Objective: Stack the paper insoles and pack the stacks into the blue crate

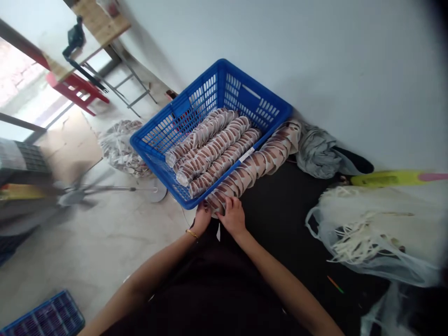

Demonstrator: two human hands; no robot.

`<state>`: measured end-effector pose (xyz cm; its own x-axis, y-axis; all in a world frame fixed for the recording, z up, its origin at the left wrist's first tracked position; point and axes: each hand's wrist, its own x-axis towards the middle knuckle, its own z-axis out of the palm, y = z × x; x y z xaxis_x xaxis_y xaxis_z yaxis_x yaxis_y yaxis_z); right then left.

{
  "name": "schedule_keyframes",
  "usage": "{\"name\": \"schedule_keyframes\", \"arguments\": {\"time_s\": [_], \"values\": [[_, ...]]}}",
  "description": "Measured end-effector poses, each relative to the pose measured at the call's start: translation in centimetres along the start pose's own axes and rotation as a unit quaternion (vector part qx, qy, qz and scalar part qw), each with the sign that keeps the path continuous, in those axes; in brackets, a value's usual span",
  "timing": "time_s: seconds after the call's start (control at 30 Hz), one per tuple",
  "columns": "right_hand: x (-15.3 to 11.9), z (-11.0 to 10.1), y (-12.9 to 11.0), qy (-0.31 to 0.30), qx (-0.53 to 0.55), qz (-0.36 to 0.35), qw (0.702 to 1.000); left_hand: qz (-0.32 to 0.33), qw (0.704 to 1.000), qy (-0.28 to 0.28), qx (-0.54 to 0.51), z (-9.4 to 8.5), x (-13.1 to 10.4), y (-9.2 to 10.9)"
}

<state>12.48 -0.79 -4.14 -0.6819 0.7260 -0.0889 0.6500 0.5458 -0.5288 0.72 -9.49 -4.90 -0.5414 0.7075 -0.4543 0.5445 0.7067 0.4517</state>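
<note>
A blue plastic basket (196, 100) stands tilted on the floor by a white wall, holding three long rows of nested brown-and-white paper cups (210, 151). A fourth long row of cups (255, 163) lies along the basket's right rim. My left hand (202, 218), with a gold bracelet at the wrist, and my right hand (233, 215) both grip the near end of this row, just in front of the basket's near corner.
A clear bag of cups (121, 147) lies left of the basket. Grey cloth (317, 151) sits to its right, a clear bag of white strips (371, 233) further right. A fan base (156, 189), red stool (79, 88) and another blue basket (45, 317) are around.
</note>
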Motion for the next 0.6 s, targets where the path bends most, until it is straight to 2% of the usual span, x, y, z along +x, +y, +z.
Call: {"name": "schedule_keyframes", "arguments": {"time_s": [0.23, 0.43, 0.6], "values": [[0.5, -0.8, 0.6, 0.007, -0.052, 0.024, 0.998, -0.002, 0.998, 0.003, -0.056, -0.1, 0.3, 0.3], [1.2, -0.5, 0.6, 0.021, -0.056, -0.004, 0.998, 0.036, 0.998, 0.000, -0.055, -0.5, 1.0, -0.9], [1.2, -0.6, 1.2, 0.028, -0.055, -0.003, 0.998, 0.031, 0.997, 0.004, -0.072, 0.2, 0.4, -1.6]]}}
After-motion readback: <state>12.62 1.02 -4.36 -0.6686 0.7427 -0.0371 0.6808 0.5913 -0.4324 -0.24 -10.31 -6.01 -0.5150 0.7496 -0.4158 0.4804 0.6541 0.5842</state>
